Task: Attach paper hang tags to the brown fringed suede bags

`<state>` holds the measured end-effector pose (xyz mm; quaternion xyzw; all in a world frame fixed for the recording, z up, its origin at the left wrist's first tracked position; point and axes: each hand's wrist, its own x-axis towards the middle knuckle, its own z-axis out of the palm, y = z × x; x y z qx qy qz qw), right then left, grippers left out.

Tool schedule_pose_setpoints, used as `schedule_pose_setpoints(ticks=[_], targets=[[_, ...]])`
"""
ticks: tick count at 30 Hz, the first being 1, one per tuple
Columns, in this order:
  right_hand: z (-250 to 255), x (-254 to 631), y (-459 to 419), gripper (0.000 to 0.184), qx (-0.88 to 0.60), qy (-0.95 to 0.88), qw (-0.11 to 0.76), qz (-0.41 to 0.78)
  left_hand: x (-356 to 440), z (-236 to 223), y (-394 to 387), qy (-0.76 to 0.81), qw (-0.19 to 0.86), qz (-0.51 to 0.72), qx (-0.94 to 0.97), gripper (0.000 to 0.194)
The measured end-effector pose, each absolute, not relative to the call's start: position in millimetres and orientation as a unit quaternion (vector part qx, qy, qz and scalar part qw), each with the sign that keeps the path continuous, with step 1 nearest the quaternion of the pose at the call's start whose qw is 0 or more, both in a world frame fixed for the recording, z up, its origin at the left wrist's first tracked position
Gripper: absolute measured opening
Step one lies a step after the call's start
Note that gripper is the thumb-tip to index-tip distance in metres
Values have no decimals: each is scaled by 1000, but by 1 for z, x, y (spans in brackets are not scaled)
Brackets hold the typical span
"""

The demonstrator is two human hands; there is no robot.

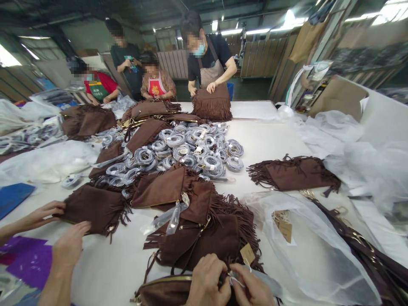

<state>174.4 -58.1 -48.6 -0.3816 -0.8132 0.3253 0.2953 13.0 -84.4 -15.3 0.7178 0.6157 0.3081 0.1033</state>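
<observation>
My left hand (208, 282) is closed in a pinch at the end of a brown bag (165, 293) with a gold zipper, at the bottom of the view. Close beside it, my right hand (251, 289) pinches a white string (236, 281). A kraft paper hang tag (247, 254) is just above my fingers. The small parts between my fingertips are partly hidden. Just beyond my hands lie several brown fringed bags (204, 238), overlapping, one with a clear plastic-wrapped pull (174, 219).
Coiled, plastic-wrapped straps (191, 148) form a pile mid-table. A co-worker's hands (68, 244) touch a fringed bag (95, 208) at left. On the right are a plastic bag (306, 242), tags (283, 225), dark straps (357, 242) and another fringed bag (296, 173). Several people stand or sit opposite.
</observation>
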Motion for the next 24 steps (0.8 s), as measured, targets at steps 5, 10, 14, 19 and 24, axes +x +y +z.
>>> schedule_pose_setpoints(ticks=[5,10,14,19,24], targets=[[-43,172,-52,25,-377,-810,280,351,16,-14,-73,624,99,297,716,11],[-42,170,-51,22,-379,-797,270,384,17,-13,-74,618,81,303,721,12],[-48,171,-52,24,-369,-800,296,369,16,-12,-74,617,84,308,719,13],[-58,169,-54,23,-369,-808,298,350,16,-11,-75,616,110,316,714,13],[-61,157,-62,18,-414,-764,334,365,18,-12,-77,619,111,326,706,12]])
